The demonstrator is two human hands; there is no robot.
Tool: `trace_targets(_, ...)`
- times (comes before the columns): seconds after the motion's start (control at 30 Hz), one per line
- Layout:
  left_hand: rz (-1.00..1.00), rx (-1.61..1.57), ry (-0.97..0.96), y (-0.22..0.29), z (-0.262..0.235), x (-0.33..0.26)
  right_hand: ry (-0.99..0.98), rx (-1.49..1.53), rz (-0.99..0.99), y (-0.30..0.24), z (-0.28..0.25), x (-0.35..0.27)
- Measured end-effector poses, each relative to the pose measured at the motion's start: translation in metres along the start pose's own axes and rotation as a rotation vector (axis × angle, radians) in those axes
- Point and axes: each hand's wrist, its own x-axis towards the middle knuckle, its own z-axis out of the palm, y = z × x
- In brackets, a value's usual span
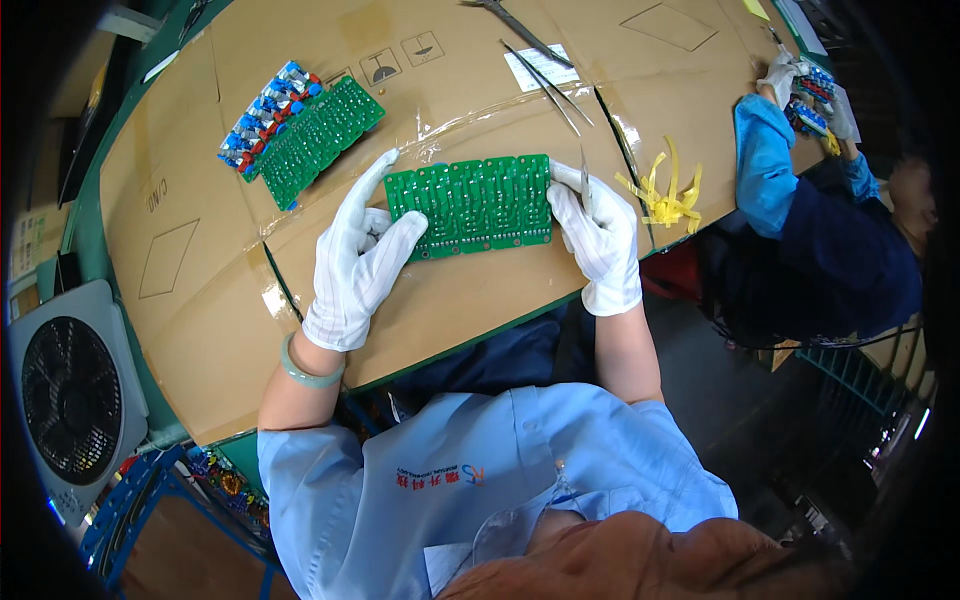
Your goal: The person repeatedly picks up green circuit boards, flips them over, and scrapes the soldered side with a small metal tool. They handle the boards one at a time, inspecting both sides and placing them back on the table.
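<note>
A green circuit board (472,206) is held level above the cardboard, its solder side facing up. My left hand (358,262), in a white glove, grips its left end with the thumb on top and the index finger stretched along the far corner. At the right end, my gloved right hand (600,238) pinches the board's edge. A slim, pointed metal tool (586,180) also sticks up from the right hand's fingers; its kind is unclear. Farther left lie more boards: a green one solder side up (322,140) against one with blue, red and white components (268,112).
Brown cardboard (200,330) covers the table. Tweezers (548,85) and a pair of pliers (520,28) lie at the back near a white paper label (540,68). Yellow strips (666,195) are piled right. A fan (72,390) stands left; a co-worker (800,230) handles boards at right.
</note>
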Motion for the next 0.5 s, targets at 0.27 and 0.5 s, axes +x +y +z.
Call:
trace_targets(0.27, 0.060, 0.034, 0.010, -0.003, 0.000, -0.001, -0.007, 0.049, 0.036, -0.005, -0.001, -0.001)
trace_targets(0.5, 0.091, 0.038, 0.037, -0.010, 0.001, -0.001, -0.075, 0.203, 0.176, -0.003, -0.007, 0.002)
